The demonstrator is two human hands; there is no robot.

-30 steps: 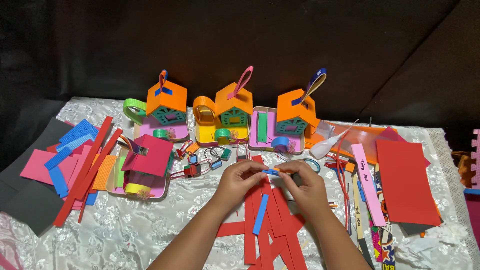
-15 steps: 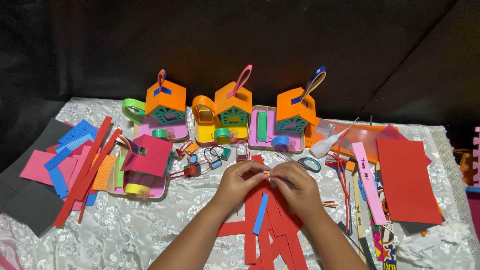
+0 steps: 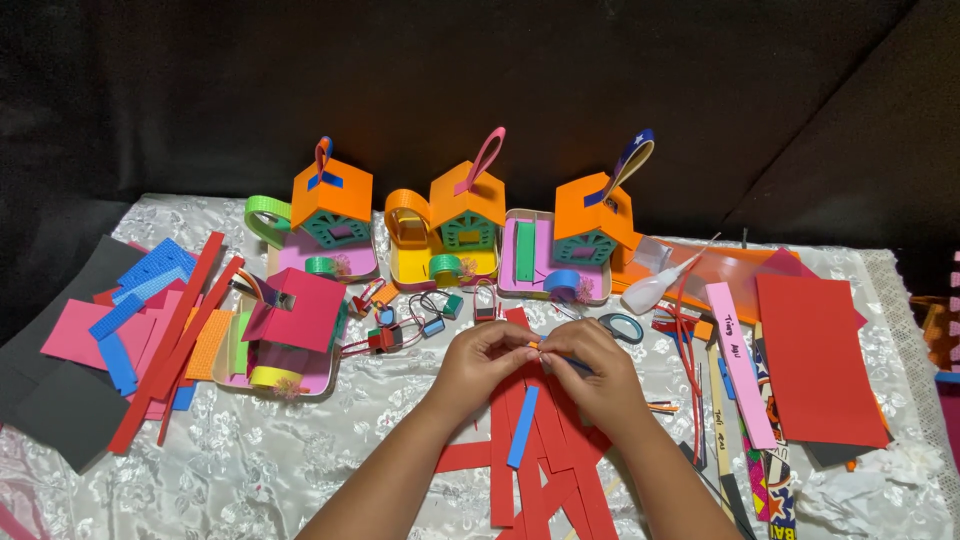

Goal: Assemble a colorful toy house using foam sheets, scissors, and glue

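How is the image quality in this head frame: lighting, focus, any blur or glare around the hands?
Head view: even, soft light on the lace tablecloth, no harsh shadows or glare; the dark backdrop is underexposed and shows no detail. Paper houses and red strips are sharp. The left hand and right hand are slightly soft at the fingertips, so the small piece pinched between them is hard to read.

left hand [image 3: 487,357] + right hand [image 3: 592,372]: fingertips meet on small orange piece [image 3: 533,347] | below: red strips [image 3: 540,440], blue strip [image 3: 522,428]

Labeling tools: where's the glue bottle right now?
Head view, right of centre: the glue bottle lies tilted on the cloth, between the rightmost paper house and the pink strip, above the scissors.
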